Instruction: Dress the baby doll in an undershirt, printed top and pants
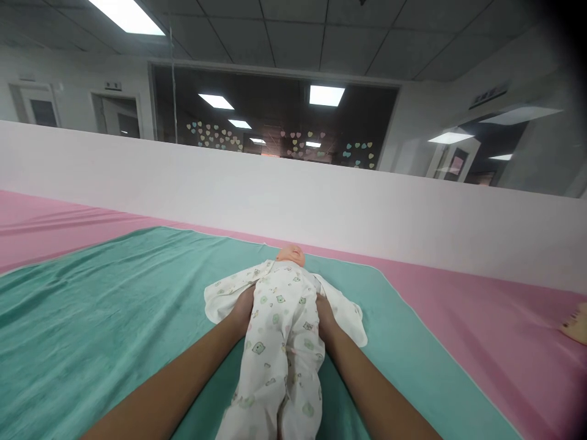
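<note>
A baby doll (290,254) lies on its back on a green towel (114,318), its head at the far end. It wears a white one-piece baby outfit (279,311) printed with small green figures; the sleeves spread out to both sides and the legs stretch toward me. My left hand (244,305) presses against the left side of the doll's trunk, below the left sleeve. On the opposite side my right hand (324,313) rests against the trunk beside the right sleeve. Fingers of both hands are mostly hidden behind the outfit, so their grip cannot be made out.
Under the towel is a pink mat (481,318). A low white partition (293,189) runs along the back, with a dark window (275,110) above it. At the far right edge a toy-like foot or hand (576,324) partly shows.
</note>
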Tool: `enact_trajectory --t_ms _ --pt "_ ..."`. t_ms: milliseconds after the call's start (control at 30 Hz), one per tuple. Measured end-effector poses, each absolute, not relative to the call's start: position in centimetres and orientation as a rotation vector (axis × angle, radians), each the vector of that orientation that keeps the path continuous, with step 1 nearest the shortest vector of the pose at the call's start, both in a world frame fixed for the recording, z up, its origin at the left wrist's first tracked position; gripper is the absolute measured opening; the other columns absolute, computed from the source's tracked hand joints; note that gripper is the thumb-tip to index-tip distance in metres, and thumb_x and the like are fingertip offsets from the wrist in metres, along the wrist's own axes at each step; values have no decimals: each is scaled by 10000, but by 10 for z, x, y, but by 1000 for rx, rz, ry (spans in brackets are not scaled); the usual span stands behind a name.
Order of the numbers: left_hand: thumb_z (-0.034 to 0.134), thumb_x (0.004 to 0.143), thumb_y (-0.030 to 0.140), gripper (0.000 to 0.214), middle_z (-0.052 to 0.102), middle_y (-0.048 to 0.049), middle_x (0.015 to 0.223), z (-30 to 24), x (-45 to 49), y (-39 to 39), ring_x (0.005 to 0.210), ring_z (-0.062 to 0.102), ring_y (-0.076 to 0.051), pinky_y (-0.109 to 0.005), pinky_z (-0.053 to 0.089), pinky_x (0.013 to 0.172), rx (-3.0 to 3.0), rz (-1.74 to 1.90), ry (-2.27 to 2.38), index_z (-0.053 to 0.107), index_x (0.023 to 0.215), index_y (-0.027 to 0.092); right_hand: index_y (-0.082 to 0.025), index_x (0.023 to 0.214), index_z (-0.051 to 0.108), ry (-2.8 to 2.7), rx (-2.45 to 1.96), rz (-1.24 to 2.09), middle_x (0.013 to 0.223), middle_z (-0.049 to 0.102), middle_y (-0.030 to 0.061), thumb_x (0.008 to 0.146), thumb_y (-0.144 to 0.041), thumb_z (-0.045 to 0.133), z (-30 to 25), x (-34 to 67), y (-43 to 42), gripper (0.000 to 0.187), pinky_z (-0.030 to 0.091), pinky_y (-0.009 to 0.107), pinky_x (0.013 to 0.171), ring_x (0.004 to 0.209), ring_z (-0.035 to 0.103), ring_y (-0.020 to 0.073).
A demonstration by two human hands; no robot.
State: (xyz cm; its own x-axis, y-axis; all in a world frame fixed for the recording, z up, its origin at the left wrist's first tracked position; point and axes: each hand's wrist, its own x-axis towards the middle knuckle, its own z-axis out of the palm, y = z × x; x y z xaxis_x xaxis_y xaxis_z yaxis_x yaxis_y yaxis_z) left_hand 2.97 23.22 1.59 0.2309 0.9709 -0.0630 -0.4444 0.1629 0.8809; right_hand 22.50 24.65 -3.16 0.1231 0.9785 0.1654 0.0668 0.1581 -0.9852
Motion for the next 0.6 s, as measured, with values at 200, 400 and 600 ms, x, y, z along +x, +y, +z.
enact_trajectory --t_ms 200,400,600 --pt "618 663 272 243 678 -78 904 12 22 241 852 604 -220 -311 460 805 1052 1306 801 656 852 124 -202 767 638 -1384 -1421 495 791 645 71 734 -342 467 -21 233 231 224 375 332 717 782 535 240" --pt "645 628 240 271 684 -94 827 11 21 245 752 622 -222 -330 486 723 978 1187 681 655 864 107 -211 834 614 -1635 -1303 164 905 602 60 815 -371 405 4 235 249 264 364 321 794 876 513 205" --pt "616 674 315 263 681 -105 794 4 21 257 780 619 -237 -337 475 737 1108 1274 797 664 835 113 -181 686 549 -1712 -1249 647 892 586 23 747 -470 504 18 237 281 299 370 282 725 796 514 170"
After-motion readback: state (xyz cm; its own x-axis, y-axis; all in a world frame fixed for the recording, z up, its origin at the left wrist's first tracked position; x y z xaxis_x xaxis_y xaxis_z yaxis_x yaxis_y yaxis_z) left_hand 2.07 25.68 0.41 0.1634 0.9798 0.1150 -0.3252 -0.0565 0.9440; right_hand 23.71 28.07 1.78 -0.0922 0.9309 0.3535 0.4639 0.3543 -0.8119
